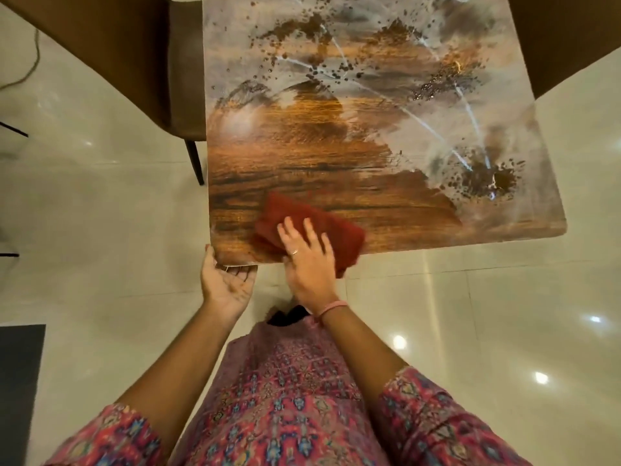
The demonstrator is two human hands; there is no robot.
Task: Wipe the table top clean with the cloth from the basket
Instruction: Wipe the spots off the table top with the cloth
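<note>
A folded dark red cloth [295,216] lies at the near edge of the wooden table top [336,156], partly hanging over it. My right hand [307,260] presses flat on the cloth with fingers spread. My left hand [226,284] is cupped palm up just under the table's near left corner, fingers apart, holding nothing. The near part of the table shows bare brown wood. The far and right parts carry a whitish film with dark specks and blotches [487,178]. No basket is in view.
A brown chair [158,62] stands against the table's left side, its dark leg [196,163] near the table edge. Another brown seat [564,38] is at the far right. Glossy pale floor tiles surround the table. A dark mat [18,391] lies at the lower left.
</note>
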